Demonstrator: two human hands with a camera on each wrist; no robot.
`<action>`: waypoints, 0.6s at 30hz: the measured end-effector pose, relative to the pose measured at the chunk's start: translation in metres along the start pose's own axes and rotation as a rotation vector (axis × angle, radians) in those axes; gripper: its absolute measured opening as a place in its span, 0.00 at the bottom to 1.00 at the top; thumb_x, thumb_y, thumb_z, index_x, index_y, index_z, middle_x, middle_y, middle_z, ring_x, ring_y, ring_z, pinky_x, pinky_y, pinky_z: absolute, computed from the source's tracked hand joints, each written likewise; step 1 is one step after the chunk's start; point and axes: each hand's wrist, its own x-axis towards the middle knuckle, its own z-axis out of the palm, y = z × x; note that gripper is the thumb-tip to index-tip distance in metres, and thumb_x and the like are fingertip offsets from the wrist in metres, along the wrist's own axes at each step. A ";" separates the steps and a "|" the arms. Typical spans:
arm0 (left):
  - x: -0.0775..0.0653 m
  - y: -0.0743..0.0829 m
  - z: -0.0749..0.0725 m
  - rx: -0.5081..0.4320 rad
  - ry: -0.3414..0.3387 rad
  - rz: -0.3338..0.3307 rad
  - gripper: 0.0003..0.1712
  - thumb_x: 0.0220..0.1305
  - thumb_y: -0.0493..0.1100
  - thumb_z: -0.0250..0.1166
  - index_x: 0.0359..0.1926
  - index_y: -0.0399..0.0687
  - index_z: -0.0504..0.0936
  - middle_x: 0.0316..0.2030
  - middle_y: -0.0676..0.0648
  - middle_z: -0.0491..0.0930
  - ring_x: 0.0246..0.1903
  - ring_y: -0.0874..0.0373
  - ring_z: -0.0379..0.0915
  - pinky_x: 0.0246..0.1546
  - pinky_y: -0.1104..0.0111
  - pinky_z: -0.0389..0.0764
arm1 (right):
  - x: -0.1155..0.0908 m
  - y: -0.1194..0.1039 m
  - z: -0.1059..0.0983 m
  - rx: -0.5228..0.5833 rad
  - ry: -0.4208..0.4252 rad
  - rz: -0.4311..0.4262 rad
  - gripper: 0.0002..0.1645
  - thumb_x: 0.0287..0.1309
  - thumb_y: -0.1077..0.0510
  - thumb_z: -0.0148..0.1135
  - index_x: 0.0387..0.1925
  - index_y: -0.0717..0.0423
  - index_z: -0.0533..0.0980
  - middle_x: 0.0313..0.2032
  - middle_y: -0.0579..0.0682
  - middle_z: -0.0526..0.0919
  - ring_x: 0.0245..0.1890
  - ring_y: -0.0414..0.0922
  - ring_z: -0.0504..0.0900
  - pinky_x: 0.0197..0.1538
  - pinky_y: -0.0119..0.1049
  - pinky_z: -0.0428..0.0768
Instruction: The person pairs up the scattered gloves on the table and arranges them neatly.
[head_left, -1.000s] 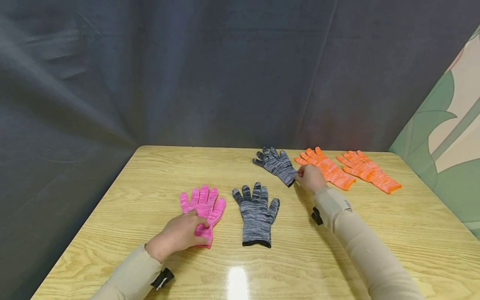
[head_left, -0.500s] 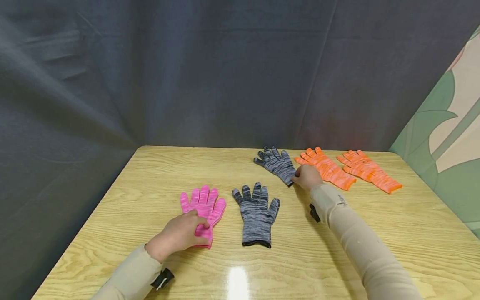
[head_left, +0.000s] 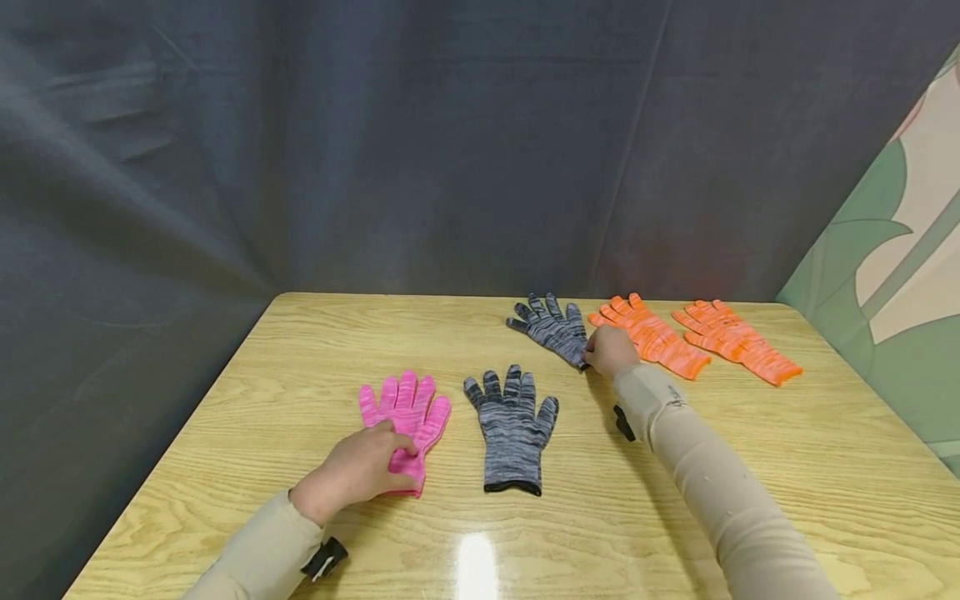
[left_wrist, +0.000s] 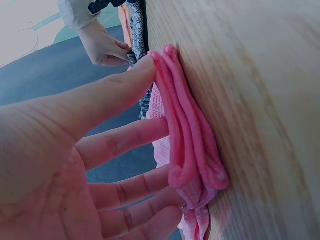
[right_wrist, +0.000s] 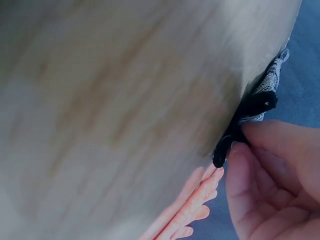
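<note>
A pink knitted glove [head_left: 405, 408] lies flat at the left of the table, fingers pointing away. My left hand [head_left: 367, 462] rests on its lower part; in the left wrist view the thumb and nearly straight fingers [left_wrist: 125, 137] touch the pink cuff [left_wrist: 187, 125]. Toward the back, my right hand [head_left: 611, 350] pinches the black-edged cuff of a grey-black knitted glove [head_left: 555, 329]. Thumb and forefinger meet at that dark cuff [right_wrist: 257, 102] in the right wrist view. Between the hands lies a second grey-black glove [head_left: 513, 433], palm flat, touched by neither.
Two orange gloves [head_left: 660, 342] [head_left: 738, 342] lie side by side at the back right, just beyond my right hand. A dark curtain [head_left: 465, 150] hangs behind the wooden table [head_left: 300, 350]. A patterned wall [head_left: 885, 317] stands at the right.
My right hand has shifted slightly left and away, still at the cuff of the far grey-black glove. That glove has turned a little, its fingertips swinging right. My left hand has stayed put.
</note>
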 end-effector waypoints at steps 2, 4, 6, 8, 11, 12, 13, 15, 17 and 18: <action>0.000 0.000 0.000 -0.002 -0.001 0.000 0.22 0.44 0.49 0.74 0.41 0.45 0.84 0.29 0.51 0.71 0.25 0.60 0.62 0.24 0.69 0.65 | 0.000 0.000 0.000 0.007 -0.001 0.003 0.10 0.54 0.61 0.62 0.22 0.61 0.83 0.23 0.53 0.85 0.24 0.45 0.80 0.32 0.38 0.79; 0.000 -0.001 0.000 -0.003 -0.001 0.001 0.22 0.44 0.49 0.74 0.41 0.45 0.84 0.29 0.51 0.71 0.25 0.60 0.62 0.24 0.69 0.65 | 0.000 0.001 0.000 0.016 -0.006 0.002 0.11 0.55 0.62 0.61 0.20 0.61 0.82 0.19 0.52 0.82 0.20 0.44 0.77 0.27 0.36 0.75; 0.000 -0.001 0.000 -0.002 0.001 0.005 0.22 0.44 0.49 0.74 0.41 0.45 0.84 0.29 0.51 0.71 0.25 0.61 0.62 0.24 0.70 0.65 | 0.000 0.002 -0.001 0.033 0.000 -0.001 0.12 0.55 0.63 0.60 0.18 0.60 0.81 0.15 0.48 0.78 0.17 0.41 0.71 0.24 0.32 0.69; 0.000 -0.001 0.000 -0.002 0.004 0.011 0.22 0.44 0.49 0.74 0.41 0.45 0.84 0.29 0.51 0.71 0.25 0.61 0.62 0.24 0.70 0.65 | 0.000 0.002 -0.003 0.052 0.010 -0.009 0.14 0.55 0.63 0.60 0.16 0.60 0.80 0.13 0.46 0.75 0.15 0.40 0.68 0.22 0.30 0.65; 0.000 -0.001 -0.001 0.000 0.009 0.020 0.21 0.44 0.48 0.74 0.40 0.44 0.84 0.29 0.51 0.72 0.25 0.61 0.62 0.25 0.70 0.66 | -0.003 0.003 -0.005 0.073 0.055 -0.021 0.13 0.56 0.63 0.59 0.18 0.61 0.80 0.16 0.50 0.78 0.17 0.42 0.72 0.23 0.33 0.69; 0.000 -0.001 -0.001 0.000 0.009 0.022 0.21 0.44 0.48 0.74 0.40 0.44 0.84 0.29 0.51 0.72 0.25 0.62 0.62 0.25 0.70 0.66 | -0.004 0.003 -0.007 0.083 0.068 -0.022 0.12 0.56 0.63 0.59 0.20 0.63 0.80 0.18 0.53 0.80 0.19 0.45 0.74 0.25 0.35 0.72; 0.000 -0.001 -0.001 -0.001 0.009 0.025 0.21 0.44 0.48 0.74 0.40 0.44 0.84 0.29 0.51 0.72 0.25 0.62 0.62 0.25 0.70 0.66 | -0.005 0.002 -0.009 0.084 0.085 -0.024 0.11 0.56 0.63 0.59 0.21 0.64 0.81 0.21 0.56 0.82 0.21 0.47 0.77 0.27 0.38 0.75; 0.000 0.000 -0.001 -0.001 0.008 0.023 0.21 0.44 0.48 0.74 0.40 0.44 0.84 0.30 0.51 0.72 0.25 0.62 0.62 0.25 0.70 0.67 | -0.006 0.001 -0.012 0.095 0.108 -0.027 0.10 0.55 0.64 0.59 0.23 0.66 0.81 0.23 0.58 0.83 0.23 0.50 0.78 0.29 0.41 0.76; 0.000 0.000 -0.001 0.001 0.008 0.020 0.21 0.44 0.48 0.74 0.40 0.44 0.84 0.30 0.51 0.72 0.25 0.62 0.62 0.25 0.70 0.67 | -0.007 -0.001 -0.016 0.107 0.118 -0.032 0.09 0.55 0.65 0.59 0.24 0.66 0.80 0.22 0.58 0.82 0.22 0.49 0.77 0.29 0.40 0.75; 0.001 0.000 -0.001 0.004 0.008 0.020 0.21 0.43 0.48 0.74 0.40 0.45 0.84 0.30 0.51 0.72 0.25 0.62 0.62 0.25 0.70 0.67 | -0.007 -0.002 -0.017 0.113 0.120 -0.034 0.10 0.55 0.65 0.58 0.22 0.66 0.79 0.20 0.57 0.80 0.20 0.47 0.74 0.27 0.38 0.72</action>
